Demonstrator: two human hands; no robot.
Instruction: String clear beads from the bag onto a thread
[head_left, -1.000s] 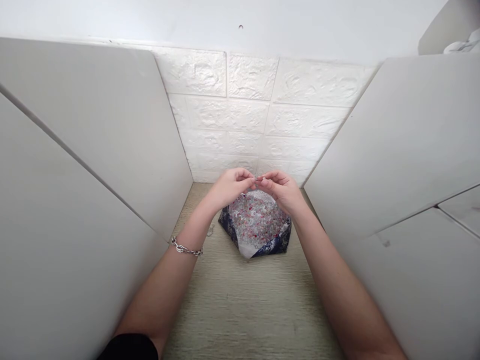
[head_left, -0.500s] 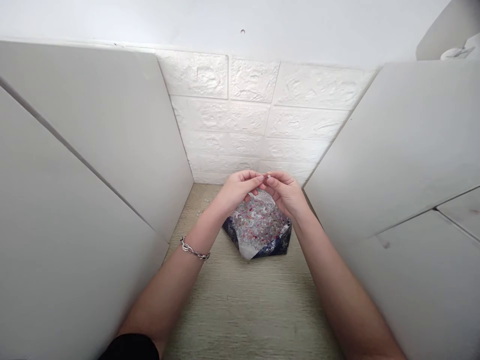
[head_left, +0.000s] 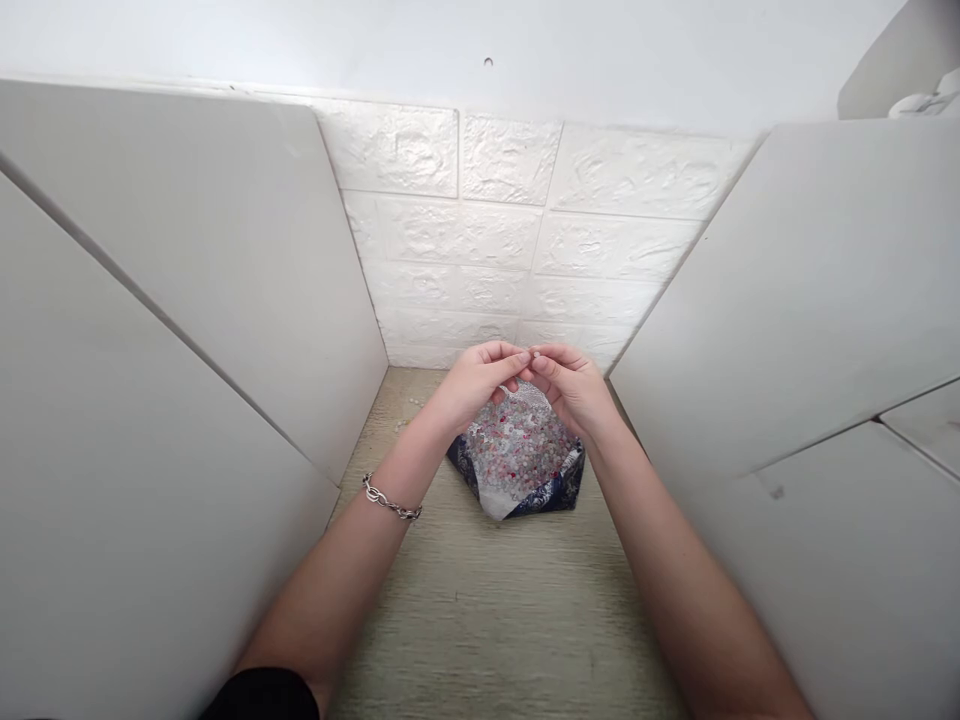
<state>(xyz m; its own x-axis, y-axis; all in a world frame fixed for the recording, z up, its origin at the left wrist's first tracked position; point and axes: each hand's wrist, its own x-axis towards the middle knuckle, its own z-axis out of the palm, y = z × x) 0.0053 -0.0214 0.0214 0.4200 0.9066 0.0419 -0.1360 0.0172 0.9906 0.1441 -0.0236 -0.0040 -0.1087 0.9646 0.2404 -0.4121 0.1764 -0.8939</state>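
My left hand [head_left: 482, 378] is closed in a pinch, its thumb and forefinger tips meeting those of my right hand; what it holds is too small to make out. My right hand [head_left: 573, 386] pinches a tiny pale bead [head_left: 535, 354] between thumb and forefinger. Both hands are held above a dark blue patterned cloth or pouch [head_left: 555, 494] with a whitish lining. Inside it lies a heap of small beads [head_left: 517, 440], clear, grey, pink and red. The hands hide its far side corners.
A few loose pale beads [head_left: 403, 425] lie on the wood-grain tabletop [head_left: 480, 610] left of the pouch. Light panels stand close on the left [head_left: 187, 240] and right [head_left: 795, 280]. A white brick-patterned wall [head_left: 495, 235] closes off the back.
Both hands stay nearly in place, fingertips together. The pale bead at the right fingertips shows slightly differently, and the whole view has shifted a little.
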